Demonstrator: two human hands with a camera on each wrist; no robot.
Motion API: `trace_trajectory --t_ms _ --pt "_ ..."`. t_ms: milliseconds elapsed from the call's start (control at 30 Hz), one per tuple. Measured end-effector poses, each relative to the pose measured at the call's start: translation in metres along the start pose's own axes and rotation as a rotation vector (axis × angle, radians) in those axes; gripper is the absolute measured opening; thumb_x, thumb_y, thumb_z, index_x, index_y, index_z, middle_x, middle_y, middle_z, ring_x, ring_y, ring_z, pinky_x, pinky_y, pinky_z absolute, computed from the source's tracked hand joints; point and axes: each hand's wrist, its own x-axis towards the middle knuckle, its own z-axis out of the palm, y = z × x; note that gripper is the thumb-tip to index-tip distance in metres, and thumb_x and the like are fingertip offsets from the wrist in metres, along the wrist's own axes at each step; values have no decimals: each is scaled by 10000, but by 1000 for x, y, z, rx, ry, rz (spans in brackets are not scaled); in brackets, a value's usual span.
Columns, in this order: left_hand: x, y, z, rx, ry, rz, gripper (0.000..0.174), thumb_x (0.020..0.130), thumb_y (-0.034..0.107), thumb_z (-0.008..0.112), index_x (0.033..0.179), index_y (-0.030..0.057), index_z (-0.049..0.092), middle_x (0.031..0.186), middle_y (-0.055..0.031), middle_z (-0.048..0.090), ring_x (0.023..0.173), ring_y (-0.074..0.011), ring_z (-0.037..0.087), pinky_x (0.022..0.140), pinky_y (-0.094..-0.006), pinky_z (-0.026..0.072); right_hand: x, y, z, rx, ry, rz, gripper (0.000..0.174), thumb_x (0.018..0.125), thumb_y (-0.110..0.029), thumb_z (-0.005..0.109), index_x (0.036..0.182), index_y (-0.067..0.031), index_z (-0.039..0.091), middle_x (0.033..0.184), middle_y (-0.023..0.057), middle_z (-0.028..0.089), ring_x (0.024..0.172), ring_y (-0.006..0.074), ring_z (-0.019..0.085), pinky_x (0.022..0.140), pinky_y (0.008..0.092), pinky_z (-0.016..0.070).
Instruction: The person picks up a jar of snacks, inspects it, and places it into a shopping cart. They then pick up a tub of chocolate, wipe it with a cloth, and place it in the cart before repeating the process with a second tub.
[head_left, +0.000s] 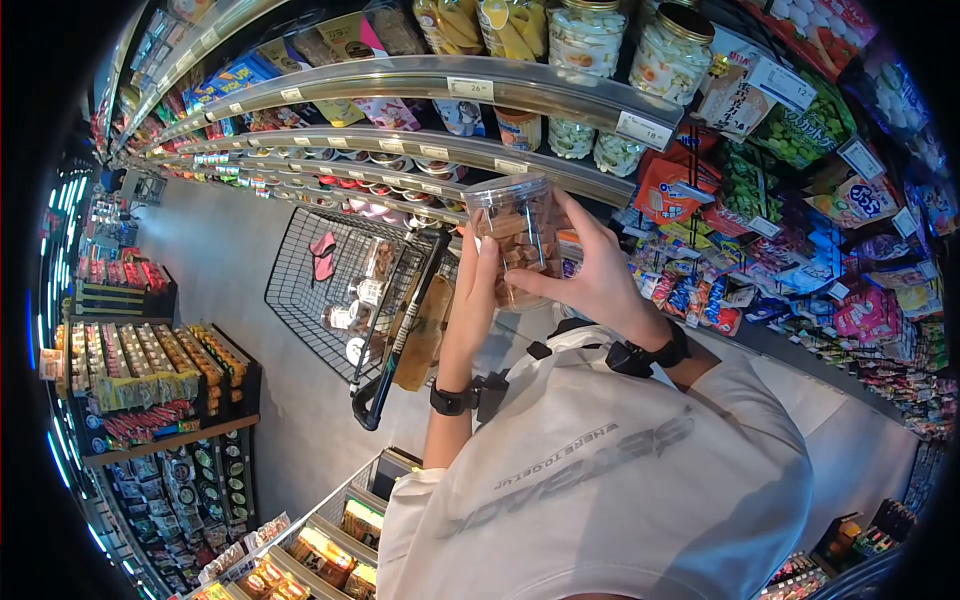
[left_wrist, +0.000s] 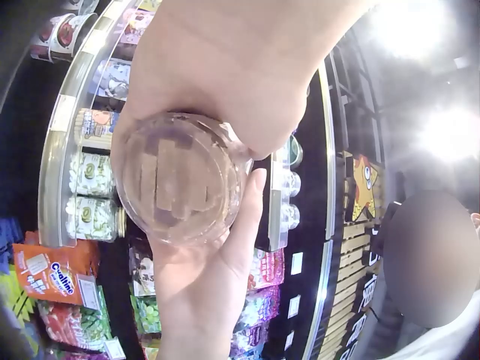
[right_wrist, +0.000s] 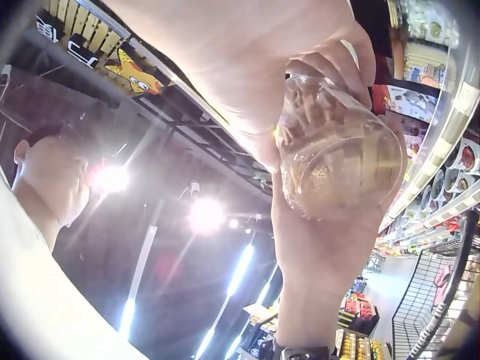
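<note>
A clear round jar (head_left: 520,240) of brown blocks is held up in front of the shelves by both hands. The left hand (head_left: 478,275) grips its left side, thumb lying on the front. From the right, the right hand (head_left: 600,270) holds it, thumb across the lower part and fingers behind. The left wrist view shows the jar's round end (left_wrist: 180,180) close up, with the left hand (left_wrist: 232,67) curved round it. In the right wrist view the jar (right_wrist: 341,161) sits between the right hand (right_wrist: 247,67) and the other hand (right_wrist: 322,240).
A black wire cart (head_left: 330,265) with several jars and a pink item stands at the left. Shelves (head_left: 400,75) of jars and packets run along the top; hanging snack bags (head_left: 680,180) fill the right. A display of goods (head_left: 160,365) stands far left, packaged goods (head_left: 325,550) at the bottom.
</note>
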Motion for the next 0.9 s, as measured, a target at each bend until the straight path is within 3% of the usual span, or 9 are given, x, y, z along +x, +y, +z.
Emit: trace_trajectory --t_ms 100,200,300,333,400,533,733,900 --pt "-1 -7 -8 -27 -26 -20 719 1086 521 365 1574 6 250 1481 -165 459 1347 -235 481 1127 -344 387 1 5 0 -51 31 -79 987 751 -403 891 1485 37 400 1351 216 597 1213 282 621 1044 387 472" --pt "-4 -10 -18 -341 -35 -189 650 1086 531 321 1504 39 399 1384 -149 580 1200 -246 636 980 -404 559 4 10 -6 201 -31 26 822 835 -323 842 1468 2 429 1280 146 623 1095 204 646 980 367 507" --pt "-8 3 -14 -348 80 -193 646 1078 545 339 1478 50 449 1355 -126 611 1168 -232 657 965 -397 566 9 17 -8 467 -79 117 680 911 -229 778 1465 -27 439 1221 92 625 1008 136 632 927 324 513" --pt "-9 5 -15 -327 61 -191 651 1079 547 341 1492 52 433 1377 -121 593 1197 -223 634 990 -381 543 9 14 -9 460 -105 130 667 936 -206 756 1490 -48 421 1203 85 633 1039 138 633 927 306 506" --pt "-12 6 -17 -285 23 -184 665 1080 552 346 1521 58 402 1421 -112 557 1256 -204 590 1042 -347 496 8 11 -10 456 -154 144 700 930 -226 769 1510 -70 410 1195 76 637 1057 141 632 940 313 503" --pt "-16 -3 -25 -329 9 -224 670 1083 551 332 1547 69 372 1440 -112 541 1262 -198 583 1041 -345 493 7 14 -4 522 -189 124 757 920 -257 783 1544 -107 382 1180 62 646 1087 140 630 970 333 497" --pt "-20 6 -17 -330 -27 -147 662 1088 541 314 1554 72 355 1421 -116 552 1214 -202 612 1020 -347 509 5 3 -8 502 -219 101 775 928 -160 756 1571 -72 333 1118 24 649 1058 92 596 1045 331 431" --pt "-25 6 -17 -339 -30 -124 622 1110 487 240 1507 41 414 1383 -129 591 1188 -209 632 1022 -352 512 2 -3 -11 503 -232 88 802 900 -181 787 1562 -68 349 1140 23 640 1059 102 595 1050 336 429"
